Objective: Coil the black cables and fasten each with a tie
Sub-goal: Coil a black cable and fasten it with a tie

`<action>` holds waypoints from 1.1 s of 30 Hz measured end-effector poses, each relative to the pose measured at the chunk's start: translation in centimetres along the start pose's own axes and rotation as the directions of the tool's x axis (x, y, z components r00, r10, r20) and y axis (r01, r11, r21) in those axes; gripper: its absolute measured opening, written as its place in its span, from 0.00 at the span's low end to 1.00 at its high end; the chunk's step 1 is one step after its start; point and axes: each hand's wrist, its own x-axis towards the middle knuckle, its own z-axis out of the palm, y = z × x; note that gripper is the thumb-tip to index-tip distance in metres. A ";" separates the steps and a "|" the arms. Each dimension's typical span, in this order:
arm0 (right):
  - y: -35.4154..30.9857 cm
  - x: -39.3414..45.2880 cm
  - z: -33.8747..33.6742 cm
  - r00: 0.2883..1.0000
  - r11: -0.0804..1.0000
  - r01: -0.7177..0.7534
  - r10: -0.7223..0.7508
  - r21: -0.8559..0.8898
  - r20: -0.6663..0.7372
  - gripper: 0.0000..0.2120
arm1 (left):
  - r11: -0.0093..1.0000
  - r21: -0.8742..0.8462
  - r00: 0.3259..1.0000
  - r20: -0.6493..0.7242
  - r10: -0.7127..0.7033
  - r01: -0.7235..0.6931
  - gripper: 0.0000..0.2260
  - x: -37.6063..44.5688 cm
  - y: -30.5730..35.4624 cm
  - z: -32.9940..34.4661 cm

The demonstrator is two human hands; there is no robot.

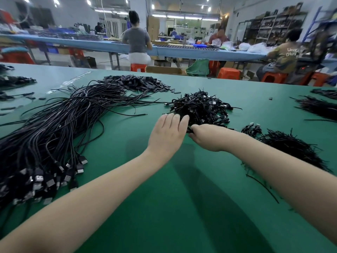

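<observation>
Far out to the left of your left hand lies the loose bundle of uncoiled black cables, its plugs fanned toward your left forearm and its bare ends trailing off toward the pile of small black pieces beyond. None of that stock is being touched.

Your left hand is flat and open, fingers straight, with the fingertips resting at the near edge of the coiled heap just ahead of both hands. It holds nothing.

Your right hand sits just beside the left, almost touching it, fingers curled around a small black coil that pokes out at the thumb side. The coil is mostly hidden in the grip, so you cannot tell whether its tie is on.

By the look of it, you are at the end of one cycle: a finished coil is being set onto the heap, the left hand steadying or nudging the heap. That is a judgement, not something shown.

To the right of your right hand lies a small cluster of coils, and beyond it the tie pile along your right forearm.

Next you would need to let go of the coil, then reach far left for a single cable, pulling one plug free without dragging its neighbours, and take one tie from the right.
</observation>
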 end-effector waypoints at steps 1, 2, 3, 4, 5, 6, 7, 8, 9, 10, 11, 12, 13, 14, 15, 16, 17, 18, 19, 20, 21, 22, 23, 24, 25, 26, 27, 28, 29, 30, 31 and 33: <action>-0.1 -0.1 -0.2 1.000 0.999 0.029 -0.029 -0.046 0.000 0.13 | 1.000 -0.016 1.000 -0.002 -0.005 0.005 0.14 0.0 0.1 -0.1; -0.1 -0.1 -0.5 0.999 0.994 0.050 -0.051 -0.102 -0.004 0.14 | 1.000 -0.017 1.000 -0.002 -0.014 0.014 0.10 0.0 0.3 -0.4; -0.1 -0.1 -0.6 0.998 0.987 0.065 -0.067 -0.150 -0.011 0.14 | 1.000 -0.009 0.999 0.040 -0.026 0.026 0.06 -0.1 0.4 -0.7; 0.0 -0.2 -0.9 0.996 0.978 0.076 -0.083 -0.193 -0.024 0.14 | 0.999 -0.017 0.996 0.075 -0.045 0.046 0.02 0.0 0.5 -0.9; 0.1 -0.2 -1.0 0.993 0.966 0.086 -0.104 -0.245 -0.058 0.13 | 0.998 -0.011 0.989 0.132 -0.059 0.061 0.05 0.1 0.7 -1.2; 0.3 -0.3 -1.1 0.983 0.937 0.105 -0.149 -0.334 -0.108 0.11 | 0.998 -0.004 0.980 0.192 -0.059 0.061 0.07 0.1 0.8 -1.6; 0.4 -0.4 -1.1 0.963 0.888 0.126 -0.216 -0.441 -0.159 0.09 | 0.998 -0.005 0.967 0.249 -0.061 0.064 0.07 0.3 0.9 -2.1; 0.5 -0.6 -1.1 0.944 0.831 0.138 -0.275 -0.539 -0.181 0.07 | 0.998 -0.028 0.960 0.275 -0.049 0.059 0.08 0.3 1.2 -2.2; 0.5 -0.8 -1.2 0.933 0.786 0.138 -0.307 -0.602 -0.187 0.06 | 0.996 -0.056 0.953 0.300 -0.055 0.075 0.08 0.5 1.5 -2.6; 0.5 -1.0 -1.2 0.930 0.763 0.138 -0.319 -0.631 -0.183 0.06 | 0.992 -0.089 0.952 0.302 -0.057 0.087 0.08 0.6 1.7 -3.0; 0.6 -1.2 -1.2 0.929 0.754 0.139 -0.323 -0.642 -0.178 0.06 | 0.984 -0.128 0.946 0.316 -0.076 0.122 0.07 0.6 1.9 -3.4; 0.7 -1.5 -1.3 0.926 0.740 0.139 -0.332 -0.658 -0.178 0.06 | 0.965 -0.188 0.933 0.342 -0.109 0.182 0.07 0.8 2.1 -3.6; 1.0 -1.9 -1.2 0.910 0.717 0.145 -0.367 -0.681 -0.192 0.05 | 0.926 -0.280 0.891 0.440 -0.111 0.254 0.08 1.0 2.4 -3.6; 1.2 -2.3 -1.1 0.881 0.684 0.154 -0.421 -0.713 -0.213 0.05 | 0.872 -0.388 0.847 0.529 -0.055 0.299 0.07 1.2 2.5 -3.4; 1.5 -2.7 -1.1 0.852 0.645 0.161 -0.473 -0.747 -0.225 0.05 | 0.810 -0.475 0.799 0.601 0.014 0.344 0.04 1.5 2.5 -3.5; 1.9 -2.9 -0.9 0.831 0.617 0.172 -0.510 -0.768 -0.224 0.06 | 0.764 -0.533 0.772 0.631 0.073 0.364 0.02 1.7 2.3 -3.7; 2.3 -3.0 -0.7 0.808 0.600 0.186 -0.544 -0.778 -0.226 0.07 | 0.736 -0.578 0.777 0.619 0.114 0.352 0.03 1.8 2.0 -3.7; 2.6 -3.1 -0.7 0.786 0.598 0.205 -0.573 -0.775 -0.234 0.08 | 0.721 -0.611 0.784 0.602 0.153 0.327 0.06 1.9 1.8 -3.6; 2.9 -3.2 -0.9 0.772 0.622 0.229 -0.584 -0.749 -0.249 0.09 | 0.709 -0.633 0.793 0.584 0.173 0.312 0.08 2.0 1.6 -3.6; 3.5 -3.3 -1.2 0.782 0.673 0.244 -0.562 -0.698 -0.268 0.09 | 0.701 -0.642 0.808 0.567 0.162 0.310 0.10 1.8 1.4 -3.4; 4.2 -3.2 -1.7 0.819 0.748 0.223 -0.491 -0.625 -0.295 0.11 | 0.709 -0.634 0.832 0.542 0.123 0.308 0.11 1.5 1.2 -3.0; 5.2 -3.2 -2.4 0.872 0.828 0.153 -0.370 -0.540 -0.320 0.16 | 0.722 -0.616 0.855 0.515 0.066 0.315 0.12 1.1 1.0 -2.6; 6.4 -3.3 -3.4 0.921 0.885 0.045 -0.216 -0.463 -0.324 0.23 | 0.715 -0.610 0.873 0.488 0.001 0.340 0.12 0.4 0.8 -2.1; 7.7 -3.4 -4.2 0.950 0.917 -0.067 -0.062 -0.394 -0.306 0.27 | 0.693 -0.618 0.883 0.466 -0.059 0.372 0.12 -0.4 0.6 -1.5; 8.8 -3.7 -4.8 0.964 0.928 -0.161 0.074 -0.336 -0.256 0.29 | 0.663 -0.629 0.883 0.457 -0.108 0.406 0.13 -1.3 0.6 -0.9; 9.5 -4.0 -5.2 0.972 0.930 -0.219 0.181 -0.295 -0.152 0.28 | 0.633 -0.639 0.874 0.467 -0.133 0.438 0.13 -2.0 0.6 -0.4; 10.0 -4.3 -5.4 0.967 0.928 -0.250 0.256 -0.277 -0.016 0.26 | 0.603 -0.649 0.862 0.487 -0.140 0.465 0.14 -2.5 0.6 0.0; 10.1 -4.7 -5.2 0.941 0.920 -0.271 0.315 -0.283 0.125 0.24 | 0.572 -0.657 0.849 0.508 -0.145 0.491 0.15 -2.9 0.6 0.3; 10.1 -4.9 -4.5 0.902 0.907 -0.283 0.362 -0.312 0.234 0.22 | 0.542 -0.664 0.839 0.522 -0.156 0.515 0.15 -3.0 0.5 0.6; 10.0 -5.3 -3.8 0.869 0.889 -0.289 0.399 -0.355 0.292 0.20 | 0.519 -0.668 0.830 0.531 -0.171 0.534 0.15 -3.1 0.5 0.7; 9.8 -5.6 -3.0 0.857 0.874 -0.284 0.415 -0.394 0.305 0.17 | 0.505 -0.668 0.824 0.537 -0.182 0.547 0.15 -3.1 0.5 0.9; 9.8 -6.2 -1.8 0.882 0.859 -0.275 0.404 -0.431 0.242 0.11 | 0.501 -0.663 0.818 0.545 -0.184 0.555 0.15 -3.2 0.6 1.0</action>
